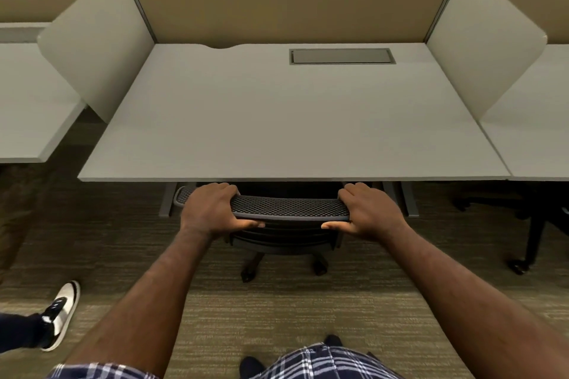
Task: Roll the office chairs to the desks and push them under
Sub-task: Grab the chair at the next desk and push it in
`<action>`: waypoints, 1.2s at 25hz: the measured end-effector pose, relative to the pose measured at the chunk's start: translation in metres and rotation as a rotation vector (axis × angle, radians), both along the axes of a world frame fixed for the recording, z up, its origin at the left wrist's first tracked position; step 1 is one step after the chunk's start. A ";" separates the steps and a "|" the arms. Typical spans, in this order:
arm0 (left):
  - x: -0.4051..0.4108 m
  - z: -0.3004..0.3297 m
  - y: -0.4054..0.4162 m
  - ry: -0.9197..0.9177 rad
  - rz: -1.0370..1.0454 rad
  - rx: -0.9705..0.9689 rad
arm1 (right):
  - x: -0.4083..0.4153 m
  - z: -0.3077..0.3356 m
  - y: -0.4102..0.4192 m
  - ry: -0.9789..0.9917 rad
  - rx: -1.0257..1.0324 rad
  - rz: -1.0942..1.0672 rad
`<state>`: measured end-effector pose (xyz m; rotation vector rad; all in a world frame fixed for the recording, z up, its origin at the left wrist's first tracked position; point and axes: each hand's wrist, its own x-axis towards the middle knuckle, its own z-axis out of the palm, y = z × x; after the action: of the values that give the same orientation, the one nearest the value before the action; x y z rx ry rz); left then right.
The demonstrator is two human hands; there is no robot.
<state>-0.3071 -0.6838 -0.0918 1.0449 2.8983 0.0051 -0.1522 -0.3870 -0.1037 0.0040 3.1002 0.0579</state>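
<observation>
A black mesh-backed office chair (289,208) stands at the front edge of a pale grey desk (277,120), its seat hidden beneath the desktop and two castors showing on the carpet. My left hand (209,209) grips the left end of the backrest's top rim. My right hand (368,211) grips the right end. Both thumbs wrap under the rim. The desk sits in a cubicle labelled 138, with a closed cable hatch (342,56) near its back.
Pale side dividers (101,49) (483,46) flank the desk, with neighbouring desks beyond them. Another black chair (535,224) stands under the right desk. Another person's white and black shoe (60,314) is on the carpet at the lower left.
</observation>
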 end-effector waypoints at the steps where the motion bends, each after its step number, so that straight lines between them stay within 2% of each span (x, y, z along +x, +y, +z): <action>1: -0.001 0.000 0.007 -0.008 0.001 0.007 | 0.000 -0.001 0.007 0.005 0.000 0.001; 15: -0.014 -0.004 0.090 -0.003 -0.029 0.018 | -0.016 0.002 0.086 -0.037 0.076 -0.034; 23: -0.014 -0.008 0.103 0.026 -0.016 0.011 | -0.026 -0.001 0.105 -0.039 0.093 -0.007; 30: -0.013 -0.009 0.104 0.009 -0.001 0.012 | -0.025 -0.001 0.107 -0.008 0.030 -0.004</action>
<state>-0.3196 -0.5794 -0.1008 1.0511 2.9094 0.0172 -0.1768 -0.2804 -0.1050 0.0102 3.0912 0.1033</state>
